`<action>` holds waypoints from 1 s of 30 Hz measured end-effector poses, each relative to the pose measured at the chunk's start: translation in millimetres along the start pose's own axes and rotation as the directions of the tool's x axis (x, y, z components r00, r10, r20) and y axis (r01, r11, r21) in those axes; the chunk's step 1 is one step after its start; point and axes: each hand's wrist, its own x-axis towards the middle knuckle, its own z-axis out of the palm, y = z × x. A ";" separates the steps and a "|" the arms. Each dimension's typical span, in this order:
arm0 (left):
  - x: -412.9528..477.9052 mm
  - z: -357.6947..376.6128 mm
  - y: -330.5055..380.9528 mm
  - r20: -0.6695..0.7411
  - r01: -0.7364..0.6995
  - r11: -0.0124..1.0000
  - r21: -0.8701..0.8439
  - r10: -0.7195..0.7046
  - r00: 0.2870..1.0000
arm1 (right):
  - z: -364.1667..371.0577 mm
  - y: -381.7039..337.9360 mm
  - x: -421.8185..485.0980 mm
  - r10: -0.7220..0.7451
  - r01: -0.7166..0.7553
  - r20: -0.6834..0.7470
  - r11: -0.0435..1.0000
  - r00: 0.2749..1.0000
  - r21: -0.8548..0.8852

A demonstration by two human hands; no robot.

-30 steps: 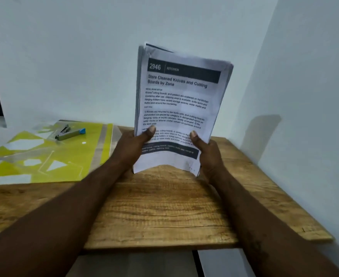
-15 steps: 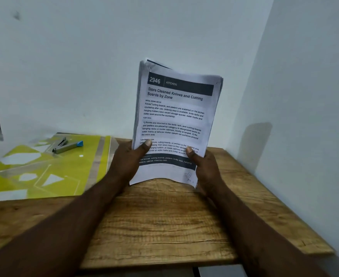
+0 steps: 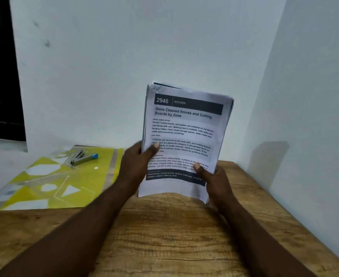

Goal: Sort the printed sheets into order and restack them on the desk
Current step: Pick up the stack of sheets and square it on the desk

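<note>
A single wide-angle camera on the person's head faces forward and slightly down along both forearms. It sits near the stack of printed sheets [image 3: 186, 128] held upright, with the wooden desk [image 3: 164, 236] below the grip and the white wall [image 3: 124, 56] beyond it.

**user1:** Pretty dim, bluish cast on the far wall [image 3: 104, 66]. Soft grey shadow [image 3: 268, 162] on the right wall [image 3: 314, 96].

**user2:** Yeah, the left hand [image 3: 136, 166] looks motion-blurred, and small print on the sheets [image 3: 184, 136] is soft. Edges bow, wide-angle.
</note>
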 end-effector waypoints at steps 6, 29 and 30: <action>46.9 4.7 86.1 -0.057 -0.420 0.793 0.442 0.492 0.869 | 2.3 -0.2 -1.5 -0.012 0.011 0.029 1.000 1.000 0.026; 76.1 0.7 138.9 0.326 -0.603 0.362 0.711 0.590 0.738 | 0.9 -6.2 -5.2 0.016 -0.016 0.019 0.999 1.000 -0.037; 75.0 1.0 138.2 0.314 -0.601 0.381 0.702 0.592 0.742 | 0.9 -5.4 -4.7 0.018 -0.017 0.018 0.999 1.000 -0.034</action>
